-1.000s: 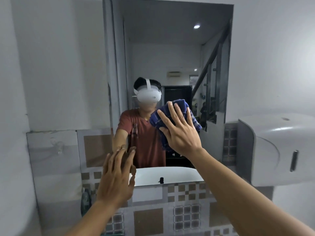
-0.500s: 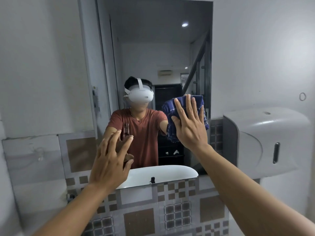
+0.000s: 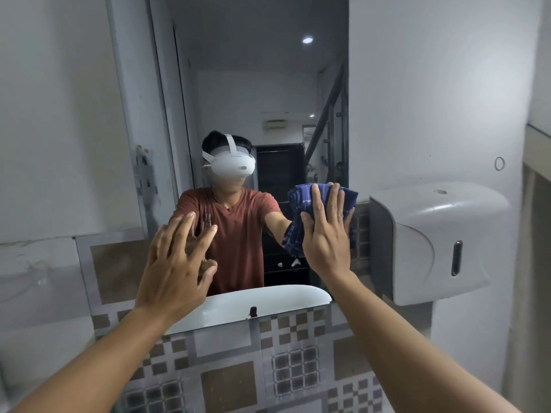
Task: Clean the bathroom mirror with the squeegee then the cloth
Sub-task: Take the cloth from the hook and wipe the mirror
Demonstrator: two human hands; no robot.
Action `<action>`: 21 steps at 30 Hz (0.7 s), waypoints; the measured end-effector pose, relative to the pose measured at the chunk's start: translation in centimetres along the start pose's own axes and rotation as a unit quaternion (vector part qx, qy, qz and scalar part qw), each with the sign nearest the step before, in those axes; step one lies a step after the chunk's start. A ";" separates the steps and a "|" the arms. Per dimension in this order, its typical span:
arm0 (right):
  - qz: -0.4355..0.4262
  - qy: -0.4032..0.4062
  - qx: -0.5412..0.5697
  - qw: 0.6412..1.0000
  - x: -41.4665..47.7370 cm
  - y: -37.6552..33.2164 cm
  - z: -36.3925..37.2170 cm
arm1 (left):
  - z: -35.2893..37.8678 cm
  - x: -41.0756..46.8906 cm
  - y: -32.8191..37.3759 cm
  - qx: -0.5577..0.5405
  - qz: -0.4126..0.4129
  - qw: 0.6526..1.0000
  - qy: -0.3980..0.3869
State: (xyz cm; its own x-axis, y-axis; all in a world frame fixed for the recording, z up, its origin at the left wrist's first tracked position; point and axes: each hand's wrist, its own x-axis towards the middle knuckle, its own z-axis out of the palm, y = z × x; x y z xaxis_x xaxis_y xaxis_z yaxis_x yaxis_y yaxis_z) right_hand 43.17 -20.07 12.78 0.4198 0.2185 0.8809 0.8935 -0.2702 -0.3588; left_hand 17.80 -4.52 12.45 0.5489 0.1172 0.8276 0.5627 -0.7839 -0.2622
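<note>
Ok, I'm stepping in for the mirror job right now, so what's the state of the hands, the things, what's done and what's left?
Right hand: spread flat, pressing the blue cloth against the mirror at its right edge, beside the white wall dispenser.
Left hand: open, empty, fingers spread in front of the mirror's lower left.
Squeegee: not in view.
Done: the cloth stage is under way, so the squeegee pass looks finished.
Left: wipe the rest of the glass; which parts are already wiped cannot be told.
</note>
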 end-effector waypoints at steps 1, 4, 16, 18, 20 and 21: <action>0.001 -0.002 0.012 1.000 -0.5 0.1 0.2 | -0.3 0.4 -0.2 -0.005 0.003 1.000 0.011; 0.008 -0.003 0.039 0.999 -2.1 0.2 0.8 | -1.2 2.3 -1.1 -0.019 0.024 0.999 0.043; 0.021 -0.004 -0.019 1.000 -6.3 -1.2 3.0 | -4.6 9.3 -5.0 0.028 0.029 0.998 0.057; -0.001 -0.001 -0.041 0.999 -6.1 -2.1 3.6 | -4.8 9.4 -5.1 0.025 0.031 0.997 0.068; -0.033 0.004 -0.054 0.998 -5.9 -3.4 4.3 | -5.1 9.6 -5.3 0.030 0.031 0.996 0.077; -0.045 0.008 -0.052 0.998 -5.7 -4.3 4.6 | -5.2 9.7 -5.5 0.036 0.032 0.996 0.080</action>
State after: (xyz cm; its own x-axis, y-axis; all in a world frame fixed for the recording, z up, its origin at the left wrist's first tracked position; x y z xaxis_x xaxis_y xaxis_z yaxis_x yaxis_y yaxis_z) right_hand 37.68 -15.80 7.86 0.3362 0.2320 0.9128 0.9056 -0.3457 -0.2456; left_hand 16.74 -2.24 24.49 0.4828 -0.0334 0.8751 0.5760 -0.7405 -0.3461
